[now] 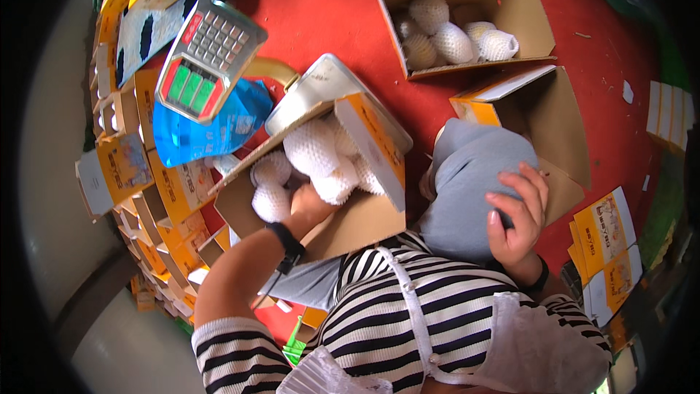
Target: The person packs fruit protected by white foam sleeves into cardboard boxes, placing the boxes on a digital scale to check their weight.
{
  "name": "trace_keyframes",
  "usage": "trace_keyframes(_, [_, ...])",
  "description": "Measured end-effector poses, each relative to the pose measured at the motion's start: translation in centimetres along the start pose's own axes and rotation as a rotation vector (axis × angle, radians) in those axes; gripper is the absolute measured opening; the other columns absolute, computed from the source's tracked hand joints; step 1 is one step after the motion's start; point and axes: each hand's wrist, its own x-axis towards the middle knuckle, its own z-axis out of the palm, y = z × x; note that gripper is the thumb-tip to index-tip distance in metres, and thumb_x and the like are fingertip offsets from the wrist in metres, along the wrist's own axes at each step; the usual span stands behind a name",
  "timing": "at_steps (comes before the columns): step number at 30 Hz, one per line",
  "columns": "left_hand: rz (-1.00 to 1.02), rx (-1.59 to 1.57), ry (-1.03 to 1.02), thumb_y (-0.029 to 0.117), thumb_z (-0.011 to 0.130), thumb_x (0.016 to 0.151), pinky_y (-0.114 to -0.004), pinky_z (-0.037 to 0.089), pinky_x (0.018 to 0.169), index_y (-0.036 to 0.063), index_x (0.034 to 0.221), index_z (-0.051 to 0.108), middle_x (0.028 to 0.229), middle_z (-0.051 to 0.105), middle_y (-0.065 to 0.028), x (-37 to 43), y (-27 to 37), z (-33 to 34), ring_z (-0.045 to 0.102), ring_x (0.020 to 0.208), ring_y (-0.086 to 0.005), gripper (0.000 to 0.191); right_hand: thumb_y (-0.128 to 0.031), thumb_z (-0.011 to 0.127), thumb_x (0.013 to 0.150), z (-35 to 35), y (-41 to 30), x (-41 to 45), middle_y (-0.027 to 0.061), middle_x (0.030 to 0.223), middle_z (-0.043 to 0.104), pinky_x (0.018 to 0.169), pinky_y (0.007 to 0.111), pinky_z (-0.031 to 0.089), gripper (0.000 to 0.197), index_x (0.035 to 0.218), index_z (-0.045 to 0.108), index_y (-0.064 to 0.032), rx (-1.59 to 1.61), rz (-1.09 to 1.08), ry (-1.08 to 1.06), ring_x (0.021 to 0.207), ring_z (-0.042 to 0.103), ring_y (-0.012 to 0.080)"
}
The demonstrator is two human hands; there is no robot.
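My left hand (313, 203), with a black band on the wrist, is inside an open cardboard box (358, 230) before me. It touches a round item in a white foam net sleeve (334, 181); its fingertips are hidden behind that item. More foam-sleeved items (309, 148) fill the far part of this box, and two others (272, 202) lie left of my hand. My right hand (519, 213) is empty, fingers spread and bent, over my grey-clad knee (476, 175). A digital scale's metal platform (328, 85) is partly covered by the box.
The scale's keypad and display head (210, 60) stands at left over a blue plastic bag (219, 131). Another box (481, 68) holds several foam-sleeved items. An open carton (552, 115) lies beside my knee. Yellow printed cartons (180, 186) pile up at left; flat ones (607, 251) lie at right.
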Motion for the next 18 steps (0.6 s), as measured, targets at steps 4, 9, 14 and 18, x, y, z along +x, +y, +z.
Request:
trace_keyframes(4, [0.147,-0.173,0.06,0.047,0.065,0.068,-0.038,0.045,0.087,0.0099,0.128,0.041,0.116,0.057,-0.016,-2.6,1.1,-3.8,0.056,0.106,-0.0313,0.074,-0.012,0.052,0.077,-1.9,5.6,3.1,0.0112,0.099,0.059,0.084,0.037,0.042,0.015,0.086,0.061,-0.0023,0.594,0.081,-0.126,0.089,0.056,0.0253])
trace_keyframes(9, [0.145,-0.081,0.043,0.038,0.076,0.057,-0.041,0.042,0.089,0.0026,0.119,0.043,0.106,0.056,-0.018,-5.6,-1.4,-5.4,0.054,0.1,-0.0349,0.079,-0.017,0.053,0.087,0.7,14.9,16.8,0.0063,0.098,0.06,0.084,0.026,0.042,0.025,0.104,0.057,0.0001,0.526,0.346,-0.471,0.093,0.054,0.0125])
trace_keyframes(14, [0.373,-0.305,0.1,0.015,0.083,0.052,-0.036,0.044,0.087,0.0033,0.118,0.044,0.108,0.052,-0.016,-9.0,-2.7,-7.6,0.053,0.101,-0.0325,0.078,-0.045,0.061,0.078,11.6,22.6,25.7,0.0135,0.109,0.059,0.083,0.032,0.046,0.058,0.111,0.056,0.0026,-0.17,0.209,-1.216,0.094,0.058,0.0233])
trace_keyframes(18, [0.16,-0.915,0.031,0.015,0.082,0.048,-0.037,0.042,0.091,0.0044,0.124,0.034,0.11,0.05,-0.0116,-12.8,-3.3,-9.1,0.051,0.106,-0.0256,0.09,-0.058,0.064,0.069,18.4,24.3,25.0,0.0178,0.111,0.057,0.071,0.037,0.052,0.075,0.111,0.055,0.0034,-0.121,0.625,-1.413,0.087,0.059,0.027])
